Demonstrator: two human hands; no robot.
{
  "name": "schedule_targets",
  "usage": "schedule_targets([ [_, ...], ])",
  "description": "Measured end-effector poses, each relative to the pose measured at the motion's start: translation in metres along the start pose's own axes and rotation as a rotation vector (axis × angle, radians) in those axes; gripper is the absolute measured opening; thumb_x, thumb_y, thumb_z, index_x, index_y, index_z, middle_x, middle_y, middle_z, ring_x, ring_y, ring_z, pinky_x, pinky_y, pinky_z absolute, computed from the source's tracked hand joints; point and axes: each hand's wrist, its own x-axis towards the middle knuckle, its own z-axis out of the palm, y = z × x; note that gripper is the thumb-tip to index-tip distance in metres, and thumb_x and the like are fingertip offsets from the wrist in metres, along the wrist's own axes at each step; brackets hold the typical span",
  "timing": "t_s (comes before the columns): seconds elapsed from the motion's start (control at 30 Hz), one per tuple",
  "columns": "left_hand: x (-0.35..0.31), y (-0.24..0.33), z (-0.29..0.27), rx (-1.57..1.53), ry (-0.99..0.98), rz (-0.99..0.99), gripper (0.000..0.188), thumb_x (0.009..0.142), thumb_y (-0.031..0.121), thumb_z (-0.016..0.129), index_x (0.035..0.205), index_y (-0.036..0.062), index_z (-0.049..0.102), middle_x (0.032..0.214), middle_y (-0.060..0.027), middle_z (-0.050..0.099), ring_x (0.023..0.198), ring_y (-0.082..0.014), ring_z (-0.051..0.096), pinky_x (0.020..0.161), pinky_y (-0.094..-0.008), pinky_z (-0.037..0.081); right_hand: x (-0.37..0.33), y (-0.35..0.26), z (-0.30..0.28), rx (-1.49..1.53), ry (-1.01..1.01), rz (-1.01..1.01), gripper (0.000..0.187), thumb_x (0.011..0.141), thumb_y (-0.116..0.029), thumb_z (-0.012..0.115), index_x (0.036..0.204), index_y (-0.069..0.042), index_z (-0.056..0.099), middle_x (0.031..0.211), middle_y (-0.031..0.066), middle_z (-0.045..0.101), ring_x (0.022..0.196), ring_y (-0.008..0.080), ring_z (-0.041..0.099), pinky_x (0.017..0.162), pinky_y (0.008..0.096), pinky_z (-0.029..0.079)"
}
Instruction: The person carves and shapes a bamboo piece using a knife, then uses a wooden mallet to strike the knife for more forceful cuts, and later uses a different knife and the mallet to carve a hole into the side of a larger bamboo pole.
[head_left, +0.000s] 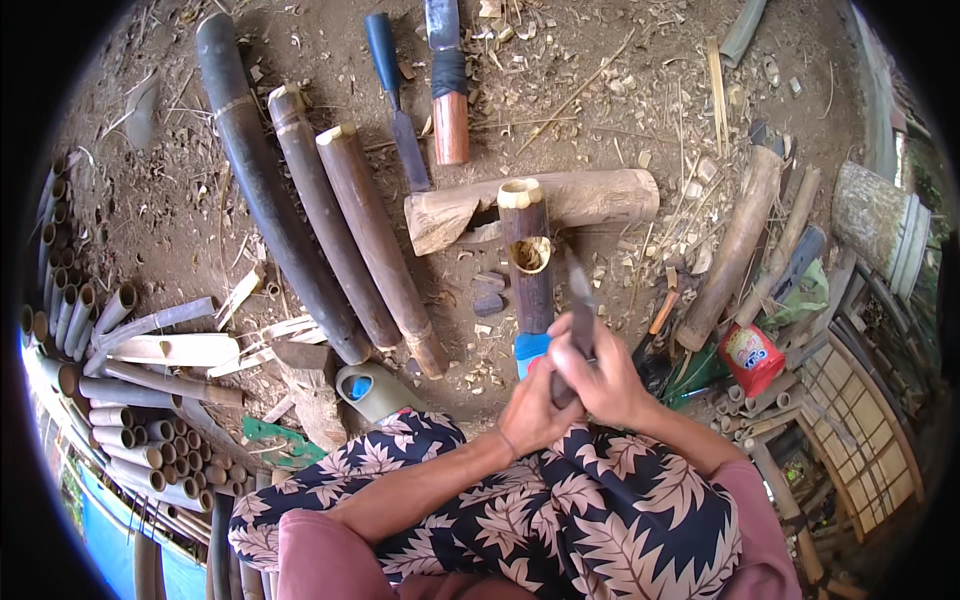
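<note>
My right hand is closed around a knife, its blade pointing away from me and slightly blurred. Just below and to the left, my left hand is also closed, gripping the lower part of the knife's dark handle. In front of them lies a dark bamboo piece with a pale, trimmed far end and an oval notch cut in its top side. That far end rests across a brown log. Something blue covers or touches its near end, partly hidden by my hands.
Several long bamboo poles lie at left, with stacked tubes beyond them. A chisel and a wooden-handled tool lie ahead. At right are a thick bamboo length and a red packet. Shavings litter the ground.
</note>
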Motion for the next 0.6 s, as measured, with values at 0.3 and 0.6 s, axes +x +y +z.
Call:
schedule_targets([
  [0.3,0.068,0.064,0.003,-1.124,-0.254,-0.292,0.063,0.095,0.051,0.054,0.129,-0.0013,0.046,0.126,-0.0149,0.055,0.116,-0.0302,0.056,0.106,-0.0432,0.041,0.05,-0.068,-0.102,-1.036,-0.511,-0.254,0.043,0.081,-0.02,0.066,0.119,-0.004,0.058,0.086,0.0131,0.067,0.072,0.0325,0.068,0.062,0.0384,0.054],
  [0.6,0.092,0.081,0.003,-1.521,0.287,-0.418,0.031,0.098,0.036,0.046,0.086,0.0088,0.051,0.067,-0.001,0.044,0.064,-0.0162,0.045,0.066,-0.0349,0.041,0.124,-0.074,-0.089,-1.041,-0.91,-0.134,0.022,0.076,-0.017,0.064,0.092,-0.003,0.065,0.071,0.0174,0.067,0.069,0.0351,0.068,0.059,0.0455,0.053],
])
